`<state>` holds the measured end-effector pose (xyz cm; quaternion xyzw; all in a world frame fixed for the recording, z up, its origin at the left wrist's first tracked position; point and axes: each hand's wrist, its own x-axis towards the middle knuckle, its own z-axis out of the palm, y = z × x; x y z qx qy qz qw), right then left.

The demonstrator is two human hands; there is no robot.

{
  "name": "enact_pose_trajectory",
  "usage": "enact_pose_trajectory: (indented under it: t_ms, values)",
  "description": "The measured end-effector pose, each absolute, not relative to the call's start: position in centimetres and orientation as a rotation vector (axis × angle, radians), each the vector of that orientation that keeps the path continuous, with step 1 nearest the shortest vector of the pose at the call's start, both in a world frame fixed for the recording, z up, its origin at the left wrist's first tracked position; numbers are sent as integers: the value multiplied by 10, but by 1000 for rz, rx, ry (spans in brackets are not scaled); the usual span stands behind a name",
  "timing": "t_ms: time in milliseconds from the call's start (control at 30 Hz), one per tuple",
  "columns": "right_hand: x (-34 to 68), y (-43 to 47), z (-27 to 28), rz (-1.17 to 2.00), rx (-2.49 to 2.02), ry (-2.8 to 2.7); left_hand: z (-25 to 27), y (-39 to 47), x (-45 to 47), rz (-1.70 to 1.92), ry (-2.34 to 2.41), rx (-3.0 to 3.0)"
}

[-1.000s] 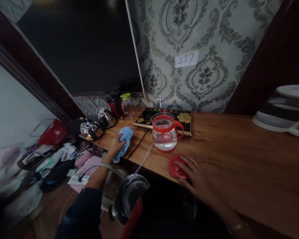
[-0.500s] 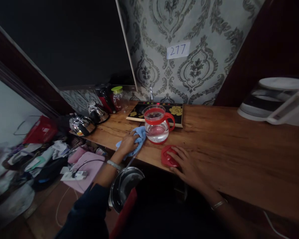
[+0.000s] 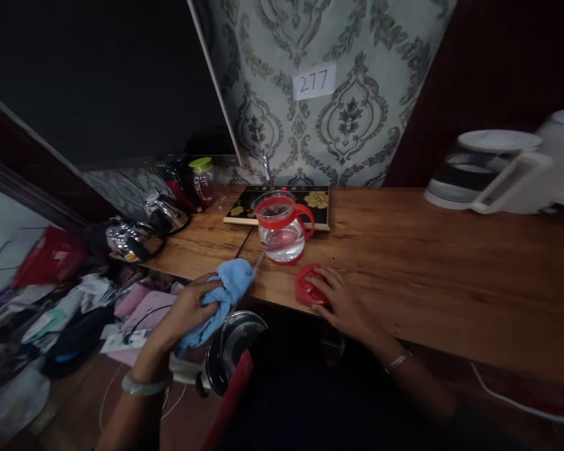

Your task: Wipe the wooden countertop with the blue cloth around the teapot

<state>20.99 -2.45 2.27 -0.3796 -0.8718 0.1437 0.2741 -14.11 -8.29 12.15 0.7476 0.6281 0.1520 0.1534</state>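
1. The left hand (image 3: 188, 307) is clenched around a blue cloth (image 3: 219, 297), held off the near edge of the desk (image 3: 451, 269); the cloth bunches at the hand's 2 o'clock and hangs toward 5 o'clock.
2. The right hand (image 3: 345, 304) lies flat on the desk, fingers spread and touching a red lid (image 3: 308, 288) at its 10 o'clock; it grips nothing.
3. A glass jug (image 3: 282, 227) with a red rim stands at the lid's 11 o'clock, water inside.
4. A white label (image 3: 314, 81) on the wall reads "277".
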Motion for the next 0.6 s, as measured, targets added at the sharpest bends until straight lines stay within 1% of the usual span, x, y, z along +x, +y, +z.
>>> enact_pose_trajectory:
  t_ms: [133,367,467,600]
  values:
    - [222,-20,21,311,-1114,-2222,115,-79,-102,514,1672,2296]
    - [269,-8,9,191,-1390,-1872,73,-39,-5,411,1502,2465]
    - [288,-3,4,195,-1458,-1708,58,-19,34,420,1494,2476]
    - [301,-1,0,271,-1479,-1499,48,7,69,496,1595,2474]
